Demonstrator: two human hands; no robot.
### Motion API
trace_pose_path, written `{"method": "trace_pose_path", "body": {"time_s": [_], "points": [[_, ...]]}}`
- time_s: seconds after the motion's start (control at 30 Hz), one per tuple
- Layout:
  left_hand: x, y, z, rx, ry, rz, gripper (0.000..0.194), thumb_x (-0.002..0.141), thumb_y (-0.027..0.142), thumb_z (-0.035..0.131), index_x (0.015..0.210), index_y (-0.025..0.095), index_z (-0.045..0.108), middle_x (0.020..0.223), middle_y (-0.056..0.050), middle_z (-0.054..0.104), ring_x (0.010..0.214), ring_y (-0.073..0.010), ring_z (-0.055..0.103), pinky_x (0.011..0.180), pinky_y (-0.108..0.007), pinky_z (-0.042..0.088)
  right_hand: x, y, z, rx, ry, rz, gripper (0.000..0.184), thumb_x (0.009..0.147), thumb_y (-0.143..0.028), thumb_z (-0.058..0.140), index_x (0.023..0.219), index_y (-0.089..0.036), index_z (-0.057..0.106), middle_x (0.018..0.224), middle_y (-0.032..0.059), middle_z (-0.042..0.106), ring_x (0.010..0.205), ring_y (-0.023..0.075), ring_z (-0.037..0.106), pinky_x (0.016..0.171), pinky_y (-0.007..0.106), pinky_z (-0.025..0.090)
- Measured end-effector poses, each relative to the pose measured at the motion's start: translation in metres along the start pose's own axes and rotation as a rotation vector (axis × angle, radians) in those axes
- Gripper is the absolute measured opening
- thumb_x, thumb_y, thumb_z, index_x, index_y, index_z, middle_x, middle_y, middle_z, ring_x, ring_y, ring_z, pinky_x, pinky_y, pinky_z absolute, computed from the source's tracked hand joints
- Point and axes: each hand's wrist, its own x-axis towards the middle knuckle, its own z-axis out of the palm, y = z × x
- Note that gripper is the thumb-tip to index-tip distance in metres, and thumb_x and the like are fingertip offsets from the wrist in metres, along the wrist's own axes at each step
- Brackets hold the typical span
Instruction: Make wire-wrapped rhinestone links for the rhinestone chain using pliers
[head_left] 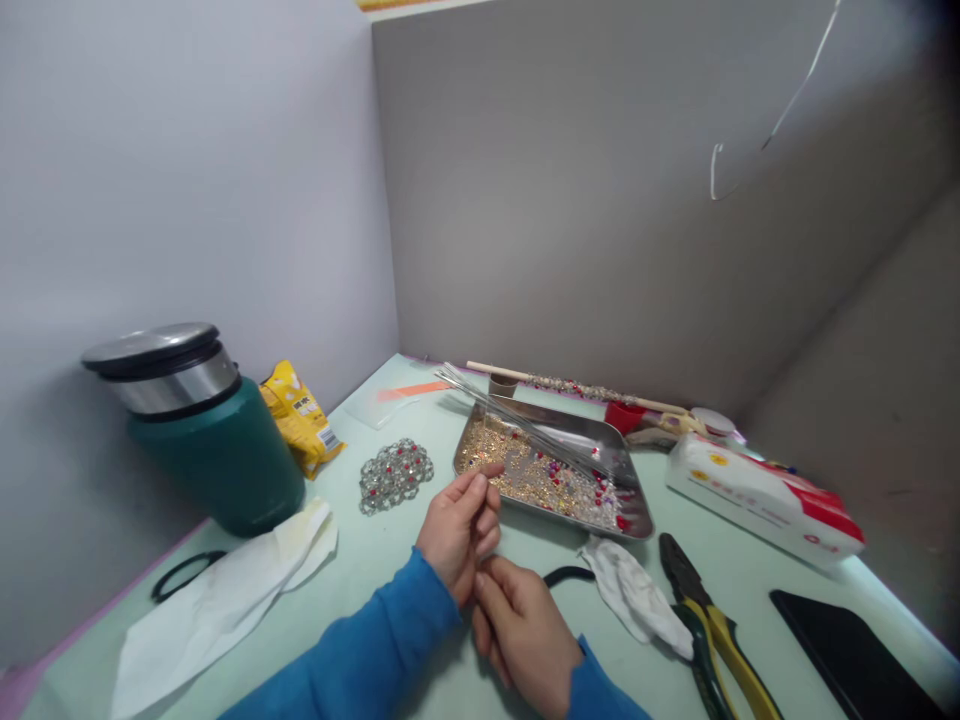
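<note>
My left hand (459, 530) is pinched shut, thumb against fingertips, just at the near left edge of a metal tray (634, 497) filled with small gold, clear and red beads. What the pinch holds is too small to make out. My right hand (525, 630) is curled shut right beside and below the left, touching it; its contents are hidden. A bundle of thin wires (517, 420) lies across the tray. A finished beaded mat (395, 475) with red and clear beads sits left of the tray.
A green jar with a steel lid (202, 430), a yellow snack packet (301, 417), white tissue (217, 590) and scissors (180, 573) lie left. Pliers (712, 630), a crumpled tissue (630, 590), a tissue pack (765, 497) and a black phone (847, 655) lie right. Grey partition walls enclose the desk.
</note>
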Motion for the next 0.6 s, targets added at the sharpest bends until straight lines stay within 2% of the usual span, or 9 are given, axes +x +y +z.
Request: {"method": "trace_pose_path", "body": {"time_s": [0.1, 0.4, 0.5, 0.6], "points": [[0.0007, -0.0015, -0.002, 0.023, 0.01, -0.016, 0.029, 0.075, 0.028, 0.062, 0.098, 0.011, 0.059, 0.062, 0.004, 0.044, 0.04, -0.0001, 0.025, 0.033, -0.013, 0.013, 0.0005, -0.0016, 0.001, 0.036, -0.002, 0.029, 0.028, 0.087, -0.028, 0.033, 0.062, -0.019, 0.043, 0.037, -0.0086, 0.041, 0.026, 0.0049, 0.029, 0.031, 0.018, 0.021], [-0.0011, -0.0016, -0.0036, 0.061, -0.045, -0.068, 0.03, 0.076, 0.031, 0.06, 0.101, 0.015, 0.059, 0.062, 0.005, 0.044, 0.036, 0.0007, 0.022, 0.031, -0.012, 0.013, -0.0001, -0.0004, 0.0058, 0.151, -0.021, 0.09, 0.031, 0.084, -0.039, 0.038, 0.061, -0.019, 0.043, 0.035, -0.0085, 0.042, 0.022, 0.0042, 0.028, 0.025, 0.017, 0.016], [0.0007, 0.0004, -0.0039, 0.072, -0.053, -0.057, 0.029, 0.076, 0.031, 0.06, 0.1, 0.014, 0.059, 0.062, 0.004, 0.047, 0.036, -0.0013, 0.029, 0.029, -0.013, 0.021, -0.0009, -0.0007, 0.0043, 0.173, -0.059, 0.095, 0.033, 0.083, -0.042, 0.038, 0.062, -0.018, 0.043, 0.037, -0.0078, 0.045, 0.022, 0.0035, 0.03, 0.025, 0.016, 0.015], [0.0038, 0.003, -0.005, 0.071, -0.044, -0.027, 0.027, 0.077, 0.026, 0.059, 0.099, 0.012, 0.06, 0.066, 0.001, 0.054, 0.045, -0.0056, 0.046, 0.039, -0.017, 0.042, -0.001, -0.0044, -0.0012, 0.179, -0.063, 0.066, 0.03, 0.084, -0.039, 0.038, 0.066, -0.017, 0.047, 0.043, -0.0068, 0.05, 0.023, 0.003, 0.034, 0.027, 0.016, 0.018]]}}
